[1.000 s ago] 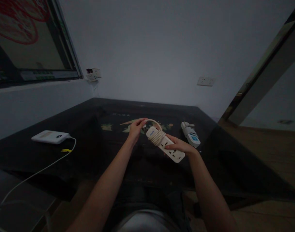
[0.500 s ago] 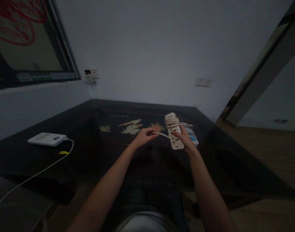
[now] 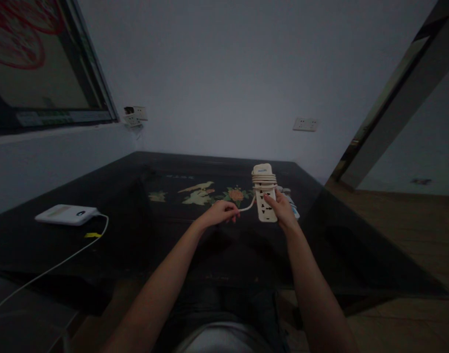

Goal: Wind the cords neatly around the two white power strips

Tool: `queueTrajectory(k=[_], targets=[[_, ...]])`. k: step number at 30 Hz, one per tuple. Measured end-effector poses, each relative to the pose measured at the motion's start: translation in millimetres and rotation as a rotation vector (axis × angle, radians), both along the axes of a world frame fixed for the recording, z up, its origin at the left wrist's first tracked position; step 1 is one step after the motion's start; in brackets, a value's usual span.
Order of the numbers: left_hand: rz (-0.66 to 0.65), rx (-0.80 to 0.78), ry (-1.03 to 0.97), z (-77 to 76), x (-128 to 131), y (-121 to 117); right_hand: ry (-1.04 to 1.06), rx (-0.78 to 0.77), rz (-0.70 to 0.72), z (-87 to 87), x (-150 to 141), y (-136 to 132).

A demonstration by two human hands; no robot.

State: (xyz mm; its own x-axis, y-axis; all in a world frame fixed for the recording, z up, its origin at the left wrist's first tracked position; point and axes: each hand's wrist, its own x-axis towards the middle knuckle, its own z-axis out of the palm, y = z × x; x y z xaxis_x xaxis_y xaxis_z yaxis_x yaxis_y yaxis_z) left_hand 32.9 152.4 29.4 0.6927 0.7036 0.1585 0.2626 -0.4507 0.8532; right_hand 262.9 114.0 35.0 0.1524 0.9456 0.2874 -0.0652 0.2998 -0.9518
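Observation:
A white power strip (image 3: 267,214) is held nearly upright above the dark table, its lower right side gripped by my right hand (image 3: 282,208) with the thumb across the sockets. Several turns of its cord (image 3: 264,180) wrap the upper part of the strip. From there a free stretch of cord curves down to my left hand (image 3: 224,213), whose fingers are closed on it. The cord's far end is hidden by that hand. Behind my right hand lies a second white and blue object with a cord (image 3: 293,206), partly covered.
The black table (image 3: 143,255) bears a painted bird and flowers. On its left sits a white device (image 3: 66,214) with a white cable (image 3: 67,258) running off the near edge, beside a yellow tag (image 3: 92,235). Wall sockets (image 3: 305,124) are at the back.
The power strip has turned more upright and its top has risen slightly. My left hand has moved a little lower with the cord, which now bends more sharply beside the strip.

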Motion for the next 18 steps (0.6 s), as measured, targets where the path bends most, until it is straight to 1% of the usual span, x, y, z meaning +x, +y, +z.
queueTrajectory(k=[2,5,7,9,11,14,16,18], targets=[[0.018,0.049,0.015,-0.7,0.0,-0.9,-0.074,0.022,-0.061,-1.4,0.1,2.1],[0.069,0.198,0.055,1.2,-0.4,-2.8,-0.214,0.061,-0.193,-3.2,2.0,5.0],[0.125,0.292,0.064,2.0,-0.8,-3.1,-0.280,0.083,-0.230,-3.9,3.9,5.8],[0.193,0.343,0.062,0.6,-1.3,-2.0,-0.316,0.094,-0.230,-4.0,4.9,5.5],[0.250,0.355,0.075,-3.5,-2.0,0.1,-0.318,0.075,-0.207,-3.3,3.9,4.3],[0.332,0.342,0.108,-12.6,-3.2,4.7,-0.222,-0.003,-0.107,-0.7,-0.4,0.7],[0.398,0.294,0.078,-17.6,-4.1,7.9,-0.140,-0.037,-0.020,2.1,-3.3,-3.6],[0.444,0.208,-0.007,-19.7,-5.3,11.1,-0.106,-0.049,0.086,5.5,-5.0,-9.9]])
